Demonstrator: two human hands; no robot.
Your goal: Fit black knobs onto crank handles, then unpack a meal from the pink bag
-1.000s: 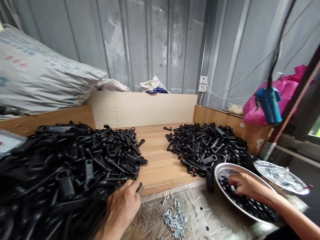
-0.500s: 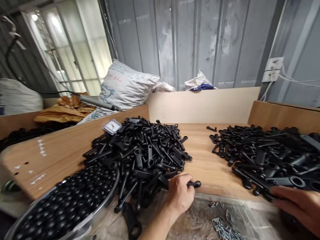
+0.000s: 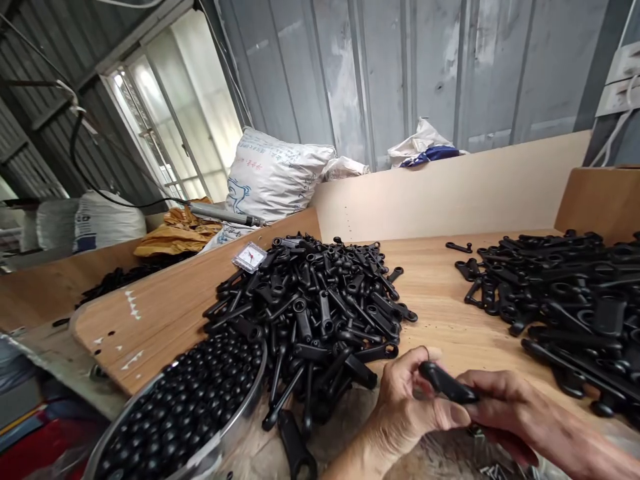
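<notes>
My left hand [image 3: 407,400] and my right hand [image 3: 520,407] meet low in the view, both pinching a black moulded lever [image 3: 447,383] between thumbs and fingers. Its ring end is hidden by my right fingers. Left of my hands lies a heap of similar ring-ended black levers [image 3: 310,320], and another heap [image 3: 565,293] spreads to the right. A steel bowl [image 3: 220,443] of black balls [image 3: 185,393] stands at the lower left, touching the left heap.
The levers lie on a wooden bench top [image 3: 440,287] with plywood boards [image 3: 450,190] behind it. Loose metal screws [image 3: 500,472] show at the bottom edge. Beyond the boards are a white woven sack [image 3: 275,177] and a corrugated metal wall [image 3: 400,67].
The view has swung slightly and tilted. My right hand has moved left from the right heap and now shares the lever that my left hand held alone.
</notes>
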